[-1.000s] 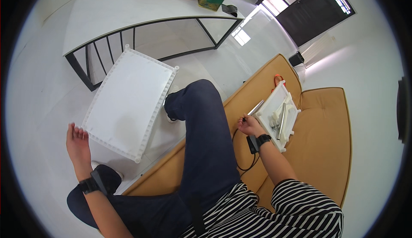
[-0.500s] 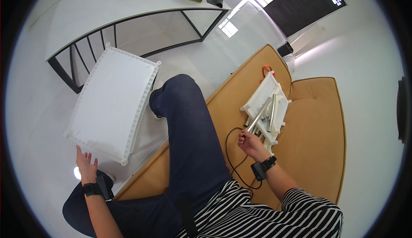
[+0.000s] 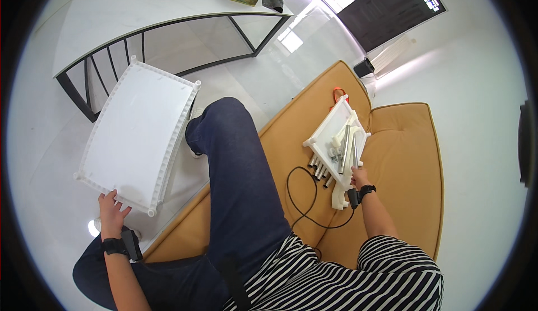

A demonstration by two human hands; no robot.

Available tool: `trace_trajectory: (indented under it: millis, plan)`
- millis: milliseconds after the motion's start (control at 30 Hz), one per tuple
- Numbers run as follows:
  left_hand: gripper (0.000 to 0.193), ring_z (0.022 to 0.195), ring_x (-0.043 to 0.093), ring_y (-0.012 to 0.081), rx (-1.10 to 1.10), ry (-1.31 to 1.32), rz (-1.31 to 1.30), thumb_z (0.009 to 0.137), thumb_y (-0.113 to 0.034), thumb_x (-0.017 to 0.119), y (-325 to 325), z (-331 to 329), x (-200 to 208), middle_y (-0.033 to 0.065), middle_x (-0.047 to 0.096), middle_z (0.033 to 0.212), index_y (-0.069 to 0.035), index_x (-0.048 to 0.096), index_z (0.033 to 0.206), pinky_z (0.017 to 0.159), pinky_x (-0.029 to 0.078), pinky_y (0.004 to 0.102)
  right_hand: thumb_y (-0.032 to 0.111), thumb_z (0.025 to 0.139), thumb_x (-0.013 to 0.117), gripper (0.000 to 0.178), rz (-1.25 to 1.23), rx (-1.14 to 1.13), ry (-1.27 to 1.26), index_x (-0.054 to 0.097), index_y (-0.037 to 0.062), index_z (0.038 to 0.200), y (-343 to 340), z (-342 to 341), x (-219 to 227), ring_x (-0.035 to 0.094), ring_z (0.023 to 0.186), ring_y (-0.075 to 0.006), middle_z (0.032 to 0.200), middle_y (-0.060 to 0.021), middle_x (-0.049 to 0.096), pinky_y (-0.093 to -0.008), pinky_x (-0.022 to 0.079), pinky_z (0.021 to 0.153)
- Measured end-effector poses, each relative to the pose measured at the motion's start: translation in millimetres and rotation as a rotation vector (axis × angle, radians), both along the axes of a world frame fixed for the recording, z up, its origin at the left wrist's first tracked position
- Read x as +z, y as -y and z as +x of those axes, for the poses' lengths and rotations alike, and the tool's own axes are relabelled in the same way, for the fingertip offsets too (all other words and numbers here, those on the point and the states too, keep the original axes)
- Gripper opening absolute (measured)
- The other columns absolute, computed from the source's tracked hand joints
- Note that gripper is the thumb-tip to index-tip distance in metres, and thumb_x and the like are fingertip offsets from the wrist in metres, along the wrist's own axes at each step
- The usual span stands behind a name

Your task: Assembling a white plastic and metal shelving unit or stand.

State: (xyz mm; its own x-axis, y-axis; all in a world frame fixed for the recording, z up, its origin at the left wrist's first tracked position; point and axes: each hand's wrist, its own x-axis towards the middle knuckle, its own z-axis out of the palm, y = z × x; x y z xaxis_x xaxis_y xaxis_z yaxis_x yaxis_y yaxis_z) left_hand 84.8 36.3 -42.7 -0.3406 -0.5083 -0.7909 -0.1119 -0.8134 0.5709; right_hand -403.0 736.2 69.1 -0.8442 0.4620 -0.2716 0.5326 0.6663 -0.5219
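A large white plastic shelf panel [image 3: 137, 129] with a ribbed rim and corner sockets is in front of me at the left. My left hand [image 3: 114, 214] is at its near edge, fingers apart, one fingertip over the rim; whether it presses there I cannot tell. On the sofa to my right lies a smaller white panel [image 3: 323, 134] bearing metal tubes and small pale parts. My right hand [image 3: 359, 177] is closed round the lower end of a metal tube [image 3: 355, 149] over this panel. Another metal tube [image 3: 344, 151] lies beside it.
The tan sofa [image 3: 400, 159] runs under my right side. Several tube ends [image 3: 319, 172] stick out from under the small panel, near a black cable [image 3: 290, 190] joined to my right wristband. A white table [image 3: 185, 5] with black legs stands beyond the large panel.
My right hand has moved to the right with the tube, which now lies more in line with its neighbour. My left hand has come up to the large panel's rim. The view has shifted slightly.
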Motion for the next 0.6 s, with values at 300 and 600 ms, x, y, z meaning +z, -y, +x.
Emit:
trace_trajectory:
  millis: [300,600]
  plan:
    - [0.066,0.107,0.051,0.0239,0.331,-0.023,-0.287,0.086,-0.015,0.056,24.8,13.5,-2.2,0.0104,0.049,0.123,-0.015,0.027,0.146,0.081,0.043,0.0458,0.017,0.085,0.062,0.036,-0.100,0.534,-0.130,0.057,-0.0029,0.114,163.5,49.5,48.1,0.059,0.068,-0.0119,0.088,-0.0091,0.065,-0.0255,0.048,0.060]
    - [0.062,0.108,0.049,0.0241,0.327,-0.128,-0.236,0.087,-0.009,0.054,23.7,-16.3,50.7,0.0101,0.050,0.123,-0.011,0.030,0.144,0.089,0.042,0.0433,0.020,0.086,0.066,0.030,-0.478,1.788,0.354,0.059,0.0036,0.111,479.3,219.4,148.2,0.063,0.082,-0.0182,0.091,-0.0086,0.065,-0.0317,0.050,0.075]
